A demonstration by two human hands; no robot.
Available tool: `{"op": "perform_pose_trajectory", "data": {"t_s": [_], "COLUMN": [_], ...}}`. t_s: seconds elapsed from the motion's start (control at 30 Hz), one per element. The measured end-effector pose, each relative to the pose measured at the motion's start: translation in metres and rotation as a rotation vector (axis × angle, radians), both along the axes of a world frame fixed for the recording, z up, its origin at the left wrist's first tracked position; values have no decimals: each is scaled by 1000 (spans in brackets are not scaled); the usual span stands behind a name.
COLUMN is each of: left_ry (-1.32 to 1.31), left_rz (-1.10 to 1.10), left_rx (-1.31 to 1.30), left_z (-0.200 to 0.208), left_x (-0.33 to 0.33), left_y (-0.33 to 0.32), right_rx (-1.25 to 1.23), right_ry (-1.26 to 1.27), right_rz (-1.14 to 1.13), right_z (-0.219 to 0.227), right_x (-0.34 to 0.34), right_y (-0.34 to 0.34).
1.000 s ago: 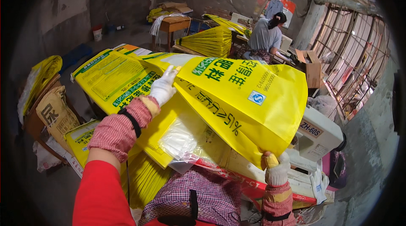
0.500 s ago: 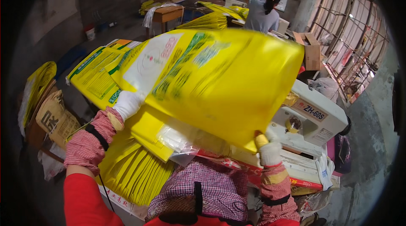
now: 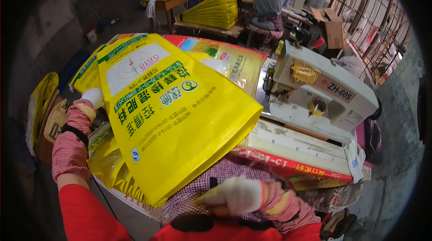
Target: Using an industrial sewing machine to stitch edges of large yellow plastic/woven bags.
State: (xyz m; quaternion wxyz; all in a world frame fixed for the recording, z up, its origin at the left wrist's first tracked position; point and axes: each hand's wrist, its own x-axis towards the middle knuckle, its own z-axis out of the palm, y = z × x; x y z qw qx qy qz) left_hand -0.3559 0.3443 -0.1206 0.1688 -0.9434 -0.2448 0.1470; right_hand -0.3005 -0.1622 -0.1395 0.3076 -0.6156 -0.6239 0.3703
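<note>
A large yellow printed woven sack (image 3: 180,119) lies slantwise across the table in front of me, its open end toward my lap. At its left edge is my left hand (image 3: 93,98) in a white glove, closed on the sack's side; the fingertips are hidden. My right hand (image 3: 234,196), also gloved, is off the sack, low over my checked apron (image 3: 193,196). Motion smears its fingers. More yellow sacks (image 3: 105,151) lie fanned beneath the big one, and others (image 3: 85,74) are stacked behind my left hand.
A white sewing machine (image 3: 324,88) stands at the right, with a white glove (image 3: 354,160) hanging by the table's edge. A clear plastic packet (image 3: 234,67) lies beyond the sack. Further off, a person (image 3: 272,2) sits near fanned yellow sacks (image 3: 216,11). A barred window (image 3: 369,25) is at right.
The sack, lifted and spread between both hands before, has come down to the left onto the table. My right hand has let go of its corner and moved toward my lap.
</note>
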Motion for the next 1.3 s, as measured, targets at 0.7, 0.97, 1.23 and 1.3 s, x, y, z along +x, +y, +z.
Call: {"op": "perform_pose_trajectory", "data": {"t_s": [0.7,0.97,1.23,1.3], "left_ry": [-1498,-1317,-1344,-1307], "left_rz": [869,456,401,337], "left_rx": [-1629,-1988,-1780,-1953], "left_z": [-164,-142,-148,-134], "left_x": [-110,-101,-148,-144], "left_y": [-310,-313,-311,-315], "right_rx": [93,229,418,430], "right_ry": [-848,-833,-767,-770], "right_rz": [-516,-467,-336,-354], "right_z": [-74,-64,-64,-20], "right_x": [99,105,74,77], "right_y": [42,57,59,169]}}
